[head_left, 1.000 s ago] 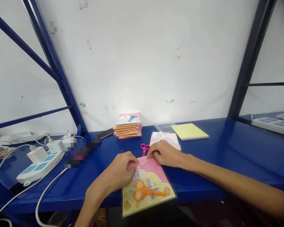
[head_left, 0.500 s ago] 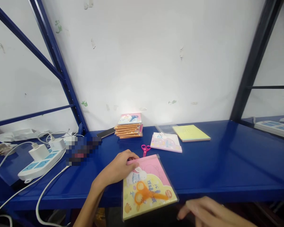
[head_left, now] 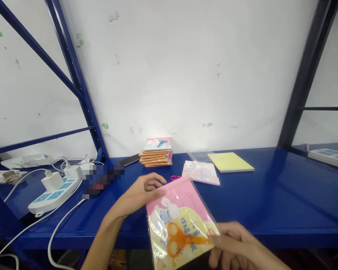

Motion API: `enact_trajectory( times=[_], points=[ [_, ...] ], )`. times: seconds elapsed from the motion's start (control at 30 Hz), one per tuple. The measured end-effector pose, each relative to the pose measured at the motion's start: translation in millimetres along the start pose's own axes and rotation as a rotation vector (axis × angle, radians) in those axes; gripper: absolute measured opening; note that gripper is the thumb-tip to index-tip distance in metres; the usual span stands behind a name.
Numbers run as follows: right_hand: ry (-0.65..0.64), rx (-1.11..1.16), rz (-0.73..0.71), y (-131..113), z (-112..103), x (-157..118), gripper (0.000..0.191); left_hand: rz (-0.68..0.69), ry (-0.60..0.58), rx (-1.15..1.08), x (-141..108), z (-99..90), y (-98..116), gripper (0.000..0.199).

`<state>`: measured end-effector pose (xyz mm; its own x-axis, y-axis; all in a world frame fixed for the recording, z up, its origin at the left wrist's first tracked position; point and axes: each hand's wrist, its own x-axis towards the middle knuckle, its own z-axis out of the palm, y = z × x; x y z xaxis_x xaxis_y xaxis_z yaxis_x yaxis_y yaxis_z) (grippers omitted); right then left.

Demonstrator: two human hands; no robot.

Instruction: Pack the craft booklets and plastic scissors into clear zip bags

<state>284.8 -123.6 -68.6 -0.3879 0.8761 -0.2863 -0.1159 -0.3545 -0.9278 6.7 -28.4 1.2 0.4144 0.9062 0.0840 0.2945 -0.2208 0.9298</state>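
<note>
A clear-wrapped paper-craft packet (head_left: 183, 204), pink and yellow with a white rabbit print, is held tilted over the table's front edge. Orange children's scissors (head_left: 178, 240) lie inside its wrapping. My left hand (head_left: 143, 191) grips the upper left corner, thumb in front and fingers curled behind. At the lower right edge, my right hand (head_left: 231, 243) pinches the packet with the thumb on its face. Just beyond the packet, pink scissors (head_left: 175, 178) show only their handles. A pale pad with a pink-lilac cover (head_left: 201, 173) lies right of them.
Several similar packets (head_left: 156, 153) are stacked near the wall, a dark phone-like slab (head_left: 129, 160) beside them. A yellow paper pad (head_left: 232, 161) lies at the back. Left are a power strip (head_left: 55, 197) with plugs and white cables. Blue posts (head_left: 83, 88) frame the blue table (head_left: 284, 195).
My right hand has come in from the lower right and taken hold of the packet's right edge. The packet has tipped and dropped slightly, covering more of the pink scissors.
</note>
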Motion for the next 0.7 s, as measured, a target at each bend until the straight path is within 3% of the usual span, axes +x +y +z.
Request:
enact_trajectory(
  times=[0.13,0.27,0.4,0.5,0.6,0.7],
  points=[
    [-0.035,0.144,-0.088,-35,1,8,0.034,-0.050,0.331,-0.336,-4,-17.1,9,0.040],
    [-0.014,0.133,-0.272,-82,6,39,0.023,-0.065,0.558,-0.417,-9,-39.7,9,0.026],
    [0.009,0.040,-0.455,-139,14,107,0.018,-0.066,0.536,-0.451,-13,-50.9,8,0.023],
    [0.069,-0.206,-0.438,-169,13,166,0.033,-0.069,0.503,-0.443,-14,-48.2,10,0.024],
    [0.088,-0.370,-0.350,-173,1,207,0.045,-0.084,0.443,-0.424,-12,-41.6,11,0.025],
    [0.118,-0.471,-0.369,-162,-15,219,0.047,-0.086,0.381,-0.403,-11,-35.4,11,0.029]
  ],
)
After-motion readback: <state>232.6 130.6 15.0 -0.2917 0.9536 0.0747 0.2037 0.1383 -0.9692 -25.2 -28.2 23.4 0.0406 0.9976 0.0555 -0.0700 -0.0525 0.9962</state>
